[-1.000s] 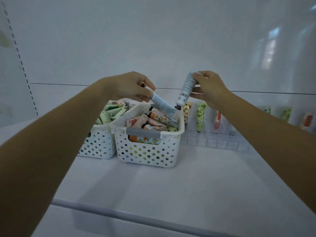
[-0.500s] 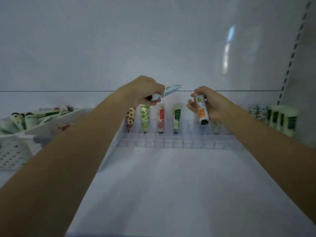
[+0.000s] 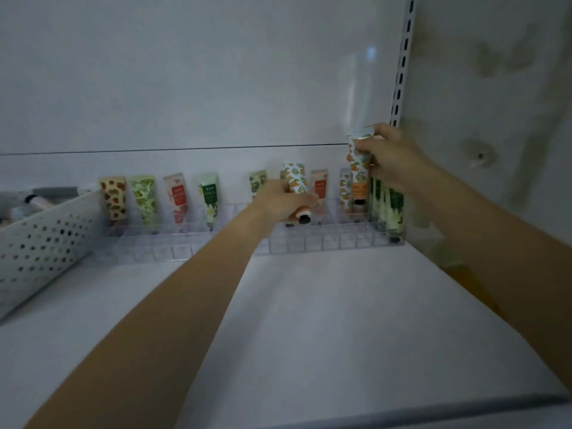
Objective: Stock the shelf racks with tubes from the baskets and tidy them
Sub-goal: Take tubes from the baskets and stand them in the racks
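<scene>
A second ago both hands were over the basket (image 3: 46, 243), each lifting out a tube. Now the basket lies at 9 o'clock at the edge of view, and the hands have come to the clear rack (image 3: 216, 243) at 12 o'clock on the shelf (image 3: 340, 320). The left hand (image 3: 283, 202) has its grip clamped on the left tube (image 3: 295, 181), turned from nearly level to cap down, just above the middle slots. The right hand (image 3: 391, 159), at 1 o'clock, pinches the right tube (image 3: 357, 178) upright, cap down, at the rack's right end. Its cap is perhaps already in a slot, but the view is too dim to be sure. The picking seems done, and placing is the step now.
</scene>
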